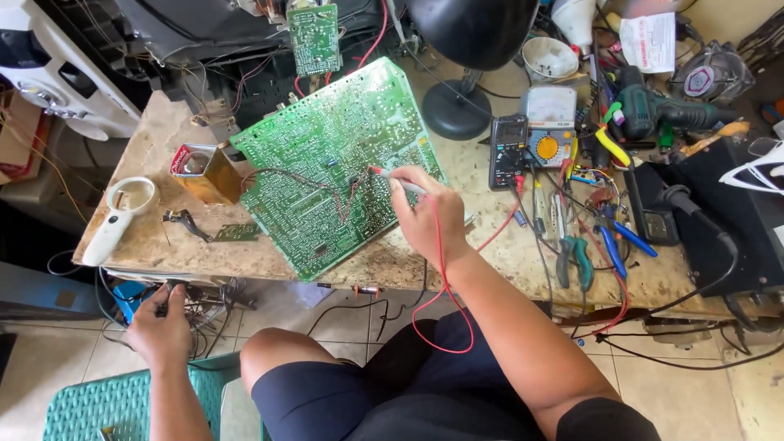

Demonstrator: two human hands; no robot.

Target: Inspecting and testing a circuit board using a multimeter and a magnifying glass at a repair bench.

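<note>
A large green circuit board [327,155] lies tilted on the worn workbench [163,237], solder side up. My right hand [429,216] grips a red test probe [390,177] whose tip touches the board near its right middle; a red lead loops down from it over my wrist. A black probe lead also rests on the board. My left hand [161,327] is below the bench's front edge, closed on a small dark object among tangled wires; what it holds is unclear.
A black multimeter [508,151] and an analogue meter [549,126] sit right of the board. Pliers, screwdrivers and a drill crowd the right side. A white magnifier [122,216] and a small tin [194,161] lie left. A black lamp [465,49] stands behind.
</note>
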